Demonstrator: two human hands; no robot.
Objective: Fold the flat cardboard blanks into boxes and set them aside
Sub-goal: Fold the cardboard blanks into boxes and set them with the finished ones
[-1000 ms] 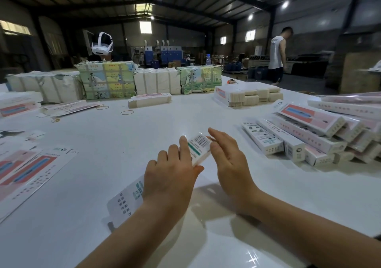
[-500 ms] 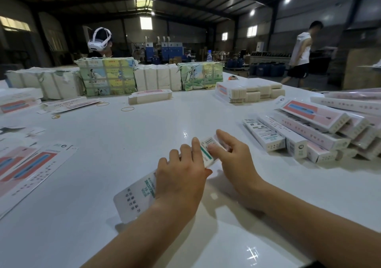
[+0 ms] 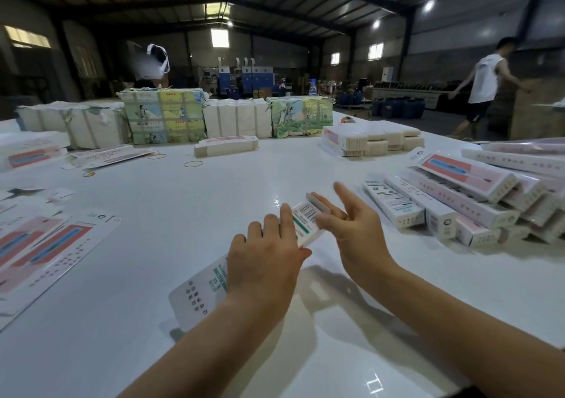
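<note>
A long white box [image 3: 200, 290] with green print and a barcode lies slanted on the white table [image 3: 214, 189] in front of me. My left hand [image 3: 264, 260] is wrapped over its middle and grips it. My right hand [image 3: 351, 229] is at the far barcode end with fingers spread, its fingertips touching the end flap. Flat printed blanks [image 3: 46, 250] with red and blue stripes lie at the left. A pile of folded boxes [image 3: 458, 195] sits at the right.
Wrapped bundles [image 3: 165, 116] and stacks of blanks [image 3: 370, 137] line the table's far side, with rubber bands [image 3: 193, 163] nearby. One person with a white headset [image 3: 153, 64] stands behind the bundles; another in a white top [image 3: 486, 82] walks at the right.
My right hand has opened and lifted its fingers at the box's far end. The box end has risen slightly. The person in the white top has walked further right.
</note>
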